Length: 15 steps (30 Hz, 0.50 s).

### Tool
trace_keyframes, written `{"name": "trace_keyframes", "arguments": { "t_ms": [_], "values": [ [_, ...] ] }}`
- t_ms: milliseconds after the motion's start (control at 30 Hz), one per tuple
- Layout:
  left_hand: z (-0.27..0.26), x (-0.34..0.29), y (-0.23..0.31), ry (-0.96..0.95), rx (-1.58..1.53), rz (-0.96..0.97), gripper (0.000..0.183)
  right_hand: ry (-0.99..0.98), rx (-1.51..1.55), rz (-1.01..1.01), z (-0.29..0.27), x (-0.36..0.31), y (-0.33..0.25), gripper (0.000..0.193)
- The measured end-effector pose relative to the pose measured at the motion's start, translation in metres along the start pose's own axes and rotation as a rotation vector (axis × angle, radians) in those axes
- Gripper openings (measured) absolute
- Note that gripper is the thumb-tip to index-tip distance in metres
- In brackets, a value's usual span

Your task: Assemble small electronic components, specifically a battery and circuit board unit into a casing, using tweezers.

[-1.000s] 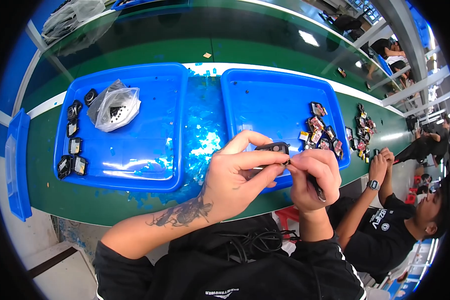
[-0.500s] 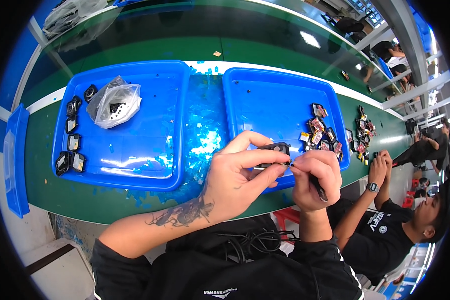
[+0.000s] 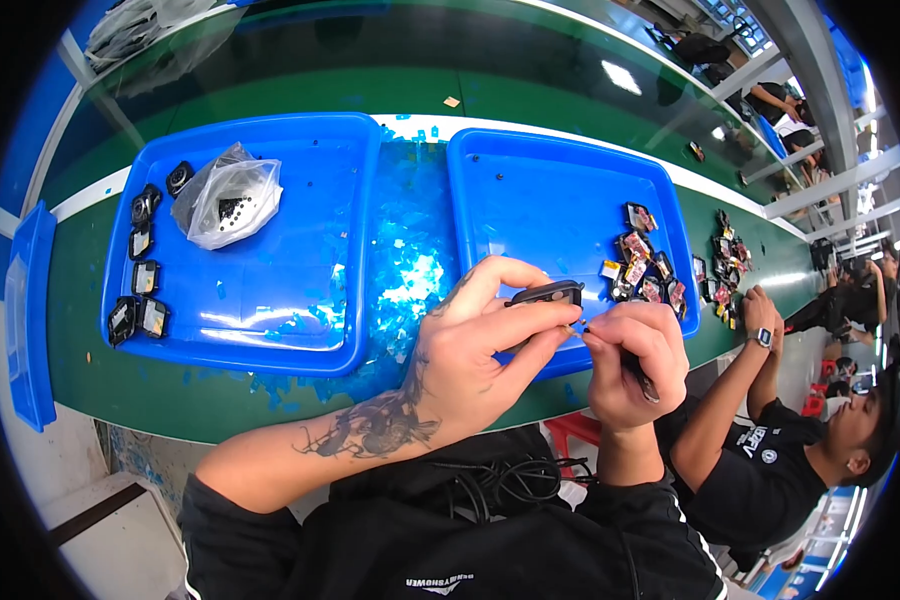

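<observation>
My left hand [image 3: 475, 345] is closed round a small black device housing [image 3: 550, 293], holding it tilted over the front of the right blue tray [image 3: 530, 155]. My right hand [image 3: 635, 355] meets it, thumb and forefinger pinched at the housing's near end, where a tiny piece shows between the fingertips of both hands. A slim dark object [image 3: 643, 380] sticks out of my curled right fingers; its kind is hidden by the hand. Several opened black units with red and yellow innards [image 3: 635, 262] lie in the right tray, beyond my right hand.
The left blue tray [image 3: 300, 230] holds a clear plastic bag [image 3: 232, 205] of small black parts and several black units [image 3: 145, 277] along its left side. Blue film scraps [image 3: 410, 220] litter the green bench. More units [image 3: 727, 255] lie right of the trays, near a co-worker's hands [image 3: 760, 315].
My left hand has tipped the housing, so less of its face shows. Both hands stay together in nearly the same place. The co-worker's hands have shifted slightly.
</observation>
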<state>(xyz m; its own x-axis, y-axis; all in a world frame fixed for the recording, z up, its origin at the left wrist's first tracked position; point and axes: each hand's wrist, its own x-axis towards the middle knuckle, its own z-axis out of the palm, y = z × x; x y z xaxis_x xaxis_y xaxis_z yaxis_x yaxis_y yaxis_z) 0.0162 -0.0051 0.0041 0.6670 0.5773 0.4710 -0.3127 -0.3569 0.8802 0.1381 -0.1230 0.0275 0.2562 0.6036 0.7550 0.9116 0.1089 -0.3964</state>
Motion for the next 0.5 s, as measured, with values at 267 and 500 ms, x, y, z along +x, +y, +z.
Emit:
{"name": "trace_keyframes", "arguments": {
  "t_ms": [267,500],
  "values": [
    [-0.0002,-0.0006,-0.0011,-0.019,0.021,0.057,0.026,-0.017,-0.062,-0.06,-0.0015,0.0015,0.0002,0.021],
    [0.0004,-0.0012,-0.0014,-0.018,-0.005,0.044,0.026,-0.013,-0.11,-0.065,-0.0019,-0.0015,-0.0038,0.021]
  ]
}}
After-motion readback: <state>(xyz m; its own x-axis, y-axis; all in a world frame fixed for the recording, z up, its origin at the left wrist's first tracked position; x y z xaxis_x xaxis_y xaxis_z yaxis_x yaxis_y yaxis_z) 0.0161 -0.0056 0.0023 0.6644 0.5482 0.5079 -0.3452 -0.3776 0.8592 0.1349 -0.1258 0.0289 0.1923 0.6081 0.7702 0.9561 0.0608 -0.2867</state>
